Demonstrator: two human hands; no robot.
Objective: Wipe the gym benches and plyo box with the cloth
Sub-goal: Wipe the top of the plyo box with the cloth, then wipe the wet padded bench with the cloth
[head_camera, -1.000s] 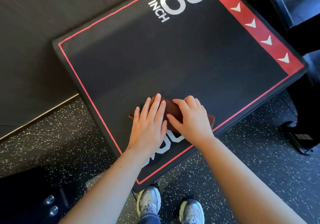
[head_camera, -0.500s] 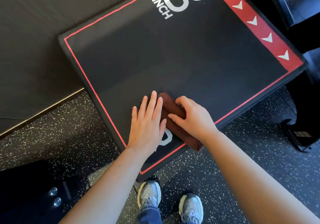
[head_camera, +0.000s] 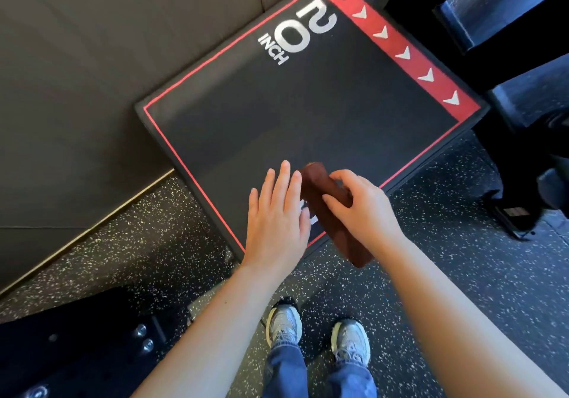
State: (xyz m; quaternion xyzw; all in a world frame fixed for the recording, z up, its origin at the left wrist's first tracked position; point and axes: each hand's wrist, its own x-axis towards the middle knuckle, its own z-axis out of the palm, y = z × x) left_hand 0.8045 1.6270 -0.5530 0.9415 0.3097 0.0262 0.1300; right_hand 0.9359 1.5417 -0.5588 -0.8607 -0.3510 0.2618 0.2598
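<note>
Nearest stand two grey sneakers (head_camera: 284, 325) under blue jeans (head_camera: 320, 373) on the speckled rubber floor (head_camera: 462, 274), which lies open to the near right. A black bolted machine base (head_camera: 101, 345) fills the near left. Both forearms reach forward to the near corner of the plyo box (head_camera: 308, 114). The left hand (head_camera: 277, 215) lies flat with its fingers straight and slightly spread over the box top, just left of the cloth; whether it presses down I cannot tell. The right hand (head_camera: 360, 206) grips the folded brown cloth (head_camera: 317, 191), fingers curled over it and thumb against its side. The cloth's far end is over the box top, and its near end hangs past the red-lined near edge, above the floor. Beyond the hands the black top runs bare to a "20 INCH" print (head_camera: 301, 34) and a red arrow band (head_camera: 400, 49) along the far right edge. A dark wall panel (head_camera: 92, 58) borders the box on the left, and dark blue padded equipment (head_camera: 508, 6) stands close at the far right.
</note>
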